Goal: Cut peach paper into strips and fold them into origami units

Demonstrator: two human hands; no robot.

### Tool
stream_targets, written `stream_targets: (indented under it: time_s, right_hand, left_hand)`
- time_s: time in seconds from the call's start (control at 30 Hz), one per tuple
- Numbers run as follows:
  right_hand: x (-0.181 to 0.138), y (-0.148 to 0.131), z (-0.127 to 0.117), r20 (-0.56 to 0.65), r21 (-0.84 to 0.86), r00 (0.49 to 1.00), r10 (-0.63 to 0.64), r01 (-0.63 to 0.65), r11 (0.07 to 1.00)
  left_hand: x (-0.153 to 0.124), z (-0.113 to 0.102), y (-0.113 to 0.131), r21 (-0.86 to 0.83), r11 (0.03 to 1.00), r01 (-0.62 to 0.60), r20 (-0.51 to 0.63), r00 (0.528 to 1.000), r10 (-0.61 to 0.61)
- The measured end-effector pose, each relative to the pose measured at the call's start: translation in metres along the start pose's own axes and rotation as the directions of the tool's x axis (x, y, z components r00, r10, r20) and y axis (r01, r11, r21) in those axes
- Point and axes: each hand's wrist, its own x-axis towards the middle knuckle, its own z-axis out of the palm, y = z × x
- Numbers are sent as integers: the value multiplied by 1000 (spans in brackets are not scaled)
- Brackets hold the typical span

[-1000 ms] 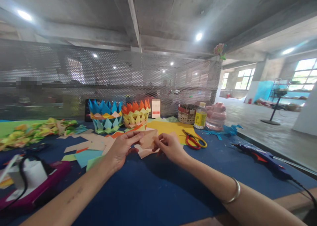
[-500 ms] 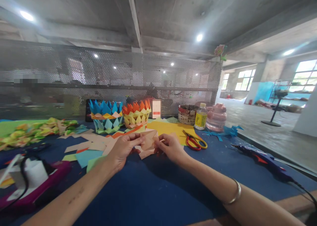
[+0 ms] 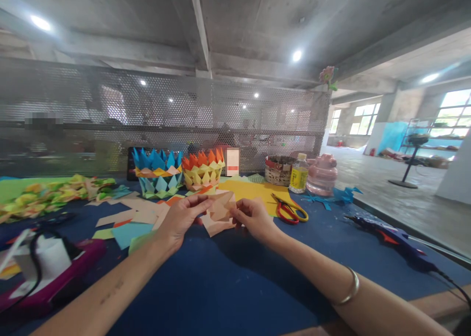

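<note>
A peach-coloured piece of folded paper (image 3: 222,209) is held up just above the blue table, its lower part bent out toward me. My left hand (image 3: 184,217) pinches its left edge between thumb and fingers. On the opposite edge, my right hand (image 3: 255,218) closes its thumb and fingertips on the same paper. Behind my hands lies a yellow sheet (image 3: 253,191). Scissors (image 3: 290,211) with red and yellow handles rest on the sheet's right edge. Loose paper pieces (image 3: 133,235) in peach, blue and green spread out left of my left hand.
Two folded-paper baskets, one blue-topped (image 3: 158,174) and one orange-topped (image 3: 203,170), stand at the back. A woven basket (image 3: 277,171), a yellow-labelled bottle (image 3: 299,174) and a pink jug (image 3: 322,175) are back right. A glue gun (image 3: 390,238) lies right; a purple power strip (image 3: 73,272) sits left.
The folded paper has opened out a little between my hands, so more of its face shows. My left fingers have shifted slightly left along its edge.
</note>
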Motion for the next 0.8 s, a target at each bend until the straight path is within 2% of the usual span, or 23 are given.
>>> stream_targets:
  time_s: [0.1, 0.2, 0.33, 0.57, 0.67, 0.8]
  right_hand:
    - [0, 1, -1, -3, -16, 1000, 8, -8, 1000]
    - [0, 1, -2, 3, -33, 1000, 8, -8, 999]
    - [0, -1, -2, -10, -39, 1000, 13, -13, 999]
    - [-4, -9, -1, 17, 156, 993, 117, -118, 981]
    - [-5, -12, 0, 45, 231, 989, 142, -148, 962]
    - [-6, -15, 0, 58, 238, 983, 175, -184, 954]
  left_hand:
    - [-1, 0, 1, -14, 1000, -26, 12, 1000, 26]
    - [-3, 0, 2, -37, 999, -1, 57, 998, 3]
    - [-4, 0, 4, -61, 997, 36, 32, 999, -35]
    - [-1, 1, 6, -269, 955, 128, -29, 990, -141]
    - [-2, 3, 5, -323, 937, 132, -14, 989, -144]
    - [-3, 4, 7, -354, 930, 98, -35, 992, -118]
